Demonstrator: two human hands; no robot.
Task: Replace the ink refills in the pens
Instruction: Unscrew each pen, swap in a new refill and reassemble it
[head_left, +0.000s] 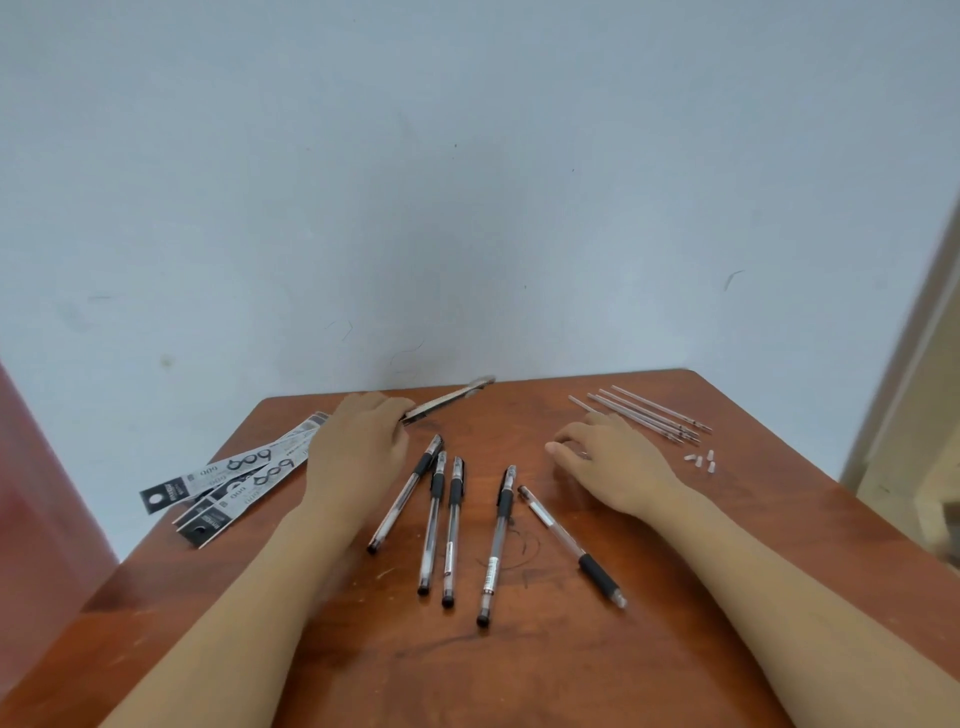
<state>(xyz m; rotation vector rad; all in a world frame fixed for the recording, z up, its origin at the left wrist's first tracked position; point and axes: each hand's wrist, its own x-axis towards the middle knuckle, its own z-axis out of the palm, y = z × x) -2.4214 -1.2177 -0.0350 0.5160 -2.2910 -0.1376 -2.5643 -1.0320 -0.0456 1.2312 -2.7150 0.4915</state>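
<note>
Several clear pens with black grips lie in the middle of the brown table (519, 665); the rightmost pen (571, 545) lies uncapped, tip toward me. My left hand (358, 441) grips the near end of a refill packet (447, 399) that points toward the back wall. My right hand (608, 460) rests palm down on the table with fingers loosely curled, holding nothing that I can see. Several thin refills (644, 413) lie at the back right, just beyond that hand. Small white tip caps (701, 460) sit beside them.
A fan of black and white refill packets (228, 480) lies at the table's left edge, partly under my left wrist. A pale wall stands right behind the table. The table's right corner drops off near the refills.
</note>
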